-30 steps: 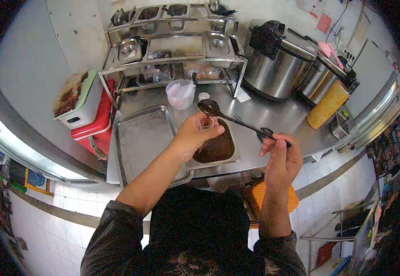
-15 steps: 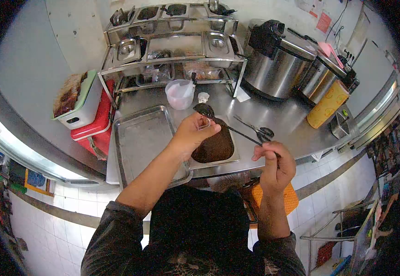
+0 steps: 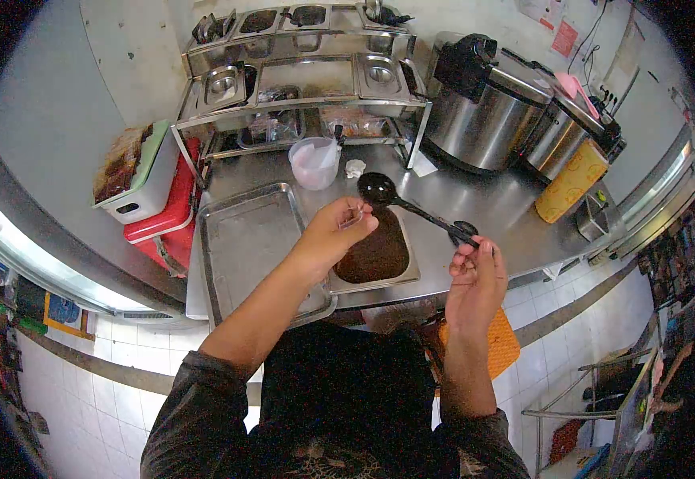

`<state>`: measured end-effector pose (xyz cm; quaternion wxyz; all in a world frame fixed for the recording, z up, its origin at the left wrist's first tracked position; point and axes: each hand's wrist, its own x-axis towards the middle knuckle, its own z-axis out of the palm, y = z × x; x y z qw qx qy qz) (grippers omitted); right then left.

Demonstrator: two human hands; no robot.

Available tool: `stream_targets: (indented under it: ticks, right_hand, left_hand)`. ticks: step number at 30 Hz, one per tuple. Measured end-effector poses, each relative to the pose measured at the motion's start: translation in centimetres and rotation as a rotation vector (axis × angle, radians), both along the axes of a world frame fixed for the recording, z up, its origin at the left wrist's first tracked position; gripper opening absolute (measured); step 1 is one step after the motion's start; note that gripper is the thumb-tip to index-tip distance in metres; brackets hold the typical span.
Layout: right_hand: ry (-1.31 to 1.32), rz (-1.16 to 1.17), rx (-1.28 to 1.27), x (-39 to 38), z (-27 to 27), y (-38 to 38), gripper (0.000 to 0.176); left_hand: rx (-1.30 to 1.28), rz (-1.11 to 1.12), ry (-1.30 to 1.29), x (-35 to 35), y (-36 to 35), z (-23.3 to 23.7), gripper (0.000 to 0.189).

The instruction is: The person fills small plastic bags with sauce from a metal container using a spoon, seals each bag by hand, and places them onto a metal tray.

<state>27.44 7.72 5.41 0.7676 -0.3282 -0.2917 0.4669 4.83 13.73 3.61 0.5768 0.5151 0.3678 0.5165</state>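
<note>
My right hand (image 3: 477,279) grips the end of a black ladle (image 3: 419,209), whose round bowl faces up and looks dark and wet inside. That bowl hangs over the far edge of a steel pan (image 3: 413,271) of dark brown sauce or grains (image 3: 373,254). Close by on the left, my left hand (image 3: 335,231) pinches a small clear plastic cup (image 3: 355,215), mostly hidden by the fingers. The black handles of scissors (image 3: 464,231) lie on the steel table, partly behind the ladle handle.
A large steel tray (image 3: 255,239) lies left of the pan. Behind stand a translucent tub (image 3: 314,164) and a crumpled white scrap (image 3: 355,168). Steel shelves (image 3: 307,104) hold food pans. Two big steel urns (image 3: 483,116) and a yellow box (image 3: 571,182) are at the right.
The ladle bowl has moved right, away from the cup, and turned from tipped to facing up. My right hand has rolled its palm upward; my left hand stays nearly in place.
</note>
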Motion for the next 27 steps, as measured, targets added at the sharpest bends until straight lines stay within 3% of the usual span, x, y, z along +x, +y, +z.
stream_targets:
  ticks: [5,8,11,14,17,20,21,25,27]
  right_hand:
    - [-0.166,-0.014,-0.084,1.7,-2.7,0.5,0.023]
    - [-0.341,0.121,-0.138,2.0,-4.8,1.1,0.020]
    - [-1.286,-0.267,0.059,1.2,-3.5,1.0,0.032]
    - [-1.554,-0.529,0.213,-1.1,0.8,-1.5,0.042]
    - [-1.262,0.068,0.362,-3.2,1.9,-2.5,0.032]
    - [-0.926,0.462,0.274,-4.3,0.2,-2.4,0.021]
    - [-0.886,0.485,0.308,-4.4,0.2,-2.4,0.012]
    - [-0.741,0.559,0.269,-4.5,-0.5,-3.1,0.010]
    - [-0.793,0.499,0.299,-4.8,-0.3,-3.5,0.009]
  left_hand:
    - [-0.104,-0.078,-0.181,-2.6,-1.2,0.3,0.025]
    - [-0.109,-0.191,-0.166,-3.6,-1.5,0.7,0.052]
    - [0.044,-0.187,0.073,-3.3,-3.6,3.5,0.082]
    - [0.240,-0.288,0.209,-3.0,-4.5,3.4,0.099]
    - [0.278,-0.416,0.172,-2.2,-6.6,4.3,0.099]
    - [0.292,-0.545,0.276,-1.8,-7.1,3.4,0.096]
    - [0.491,-0.484,0.309,-1.7,-7.2,3.1,0.079]
    - [0.549,-0.403,0.357,-2.1,-8.1,2.3,0.048]
    - [0.520,-0.379,0.342,-2.4,-8.5,2.0,0.043]
